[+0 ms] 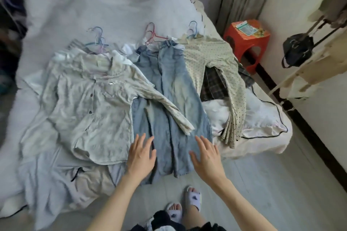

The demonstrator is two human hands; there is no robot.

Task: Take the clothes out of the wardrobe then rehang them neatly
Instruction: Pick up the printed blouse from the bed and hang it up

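Three garments lie side by side on the bed, each on a hanger. A pale floral shirt (84, 103) on blue and pink hangers (97, 42) is at the left. Light blue jeans (169, 99) on a pink hanger (153, 36) lie in the middle, their legs reaching the bed's near edge. A cream dotted top (221, 67) on a blue hanger (193, 31) is at the right. My left hand (141, 155) and my right hand (206, 155) hover flat over the jeans' leg ends, fingers straight and spread, holding nothing.
The bed (93, 5) is covered by a pale blue sheet. A plaid garment (214, 84) and a white pillow (262, 116) lie at the right. A red stool (246, 43) stands by the wall, and a black bag (296, 48) hangs from a rack.
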